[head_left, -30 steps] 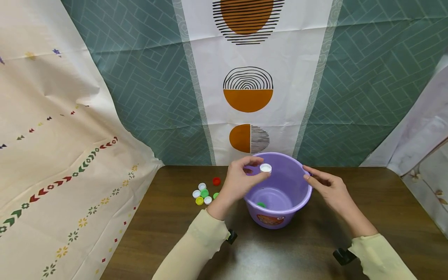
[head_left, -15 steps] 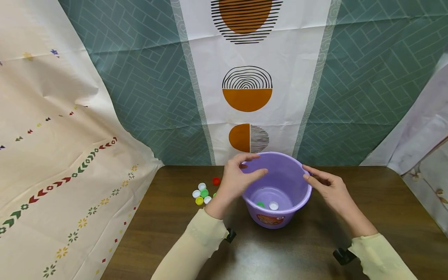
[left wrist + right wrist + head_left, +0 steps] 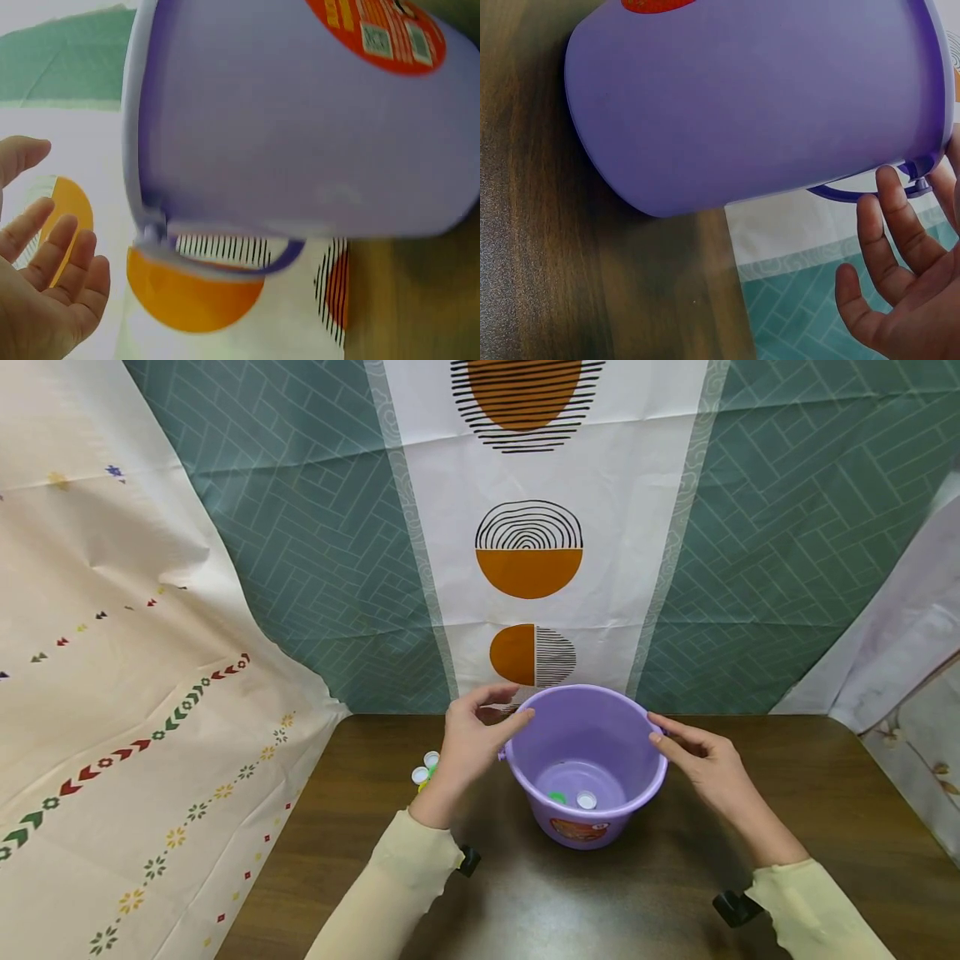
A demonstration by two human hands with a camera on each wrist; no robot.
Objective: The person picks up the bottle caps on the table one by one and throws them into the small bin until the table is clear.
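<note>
A purple bucket (image 3: pixel 592 727) stands upright on the table; a white bottle cap (image 3: pixel 587 800) and a green cap (image 3: pixel 557 797) lie on its floor. At its right rim, my right hand (image 3: pixel 705 764) pinches the edge between thumb and forefinger, the other fingers loose beside the wall in the right wrist view. My left hand (image 3: pixel 467 743) is bare of any object, thumb and fingers spread apart, just left of the rim. White caps (image 3: pixel 420 775) show left of that hand, which hides most of the loose group. The bucket's handle (image 3: pixel 225 271) hangs behind it in the left wrist view.
The dark wooden table (image 3: pixel 600 902) reaches back to a hanging patterned cloth (image 3: pixel 360 568). A cream embroidered cloth (image 3: pixel 150 693) borders it on the left, and pale fabric (image 3: pixel 915 652) on the right. A red label (image 3: pixel 579 830) is on the bucket's front.
My left hand let go of the white cap, which dropped into the bucket, then moved left out past the rim, now covering the red cap. The right hand stayed at the rim.
</note>
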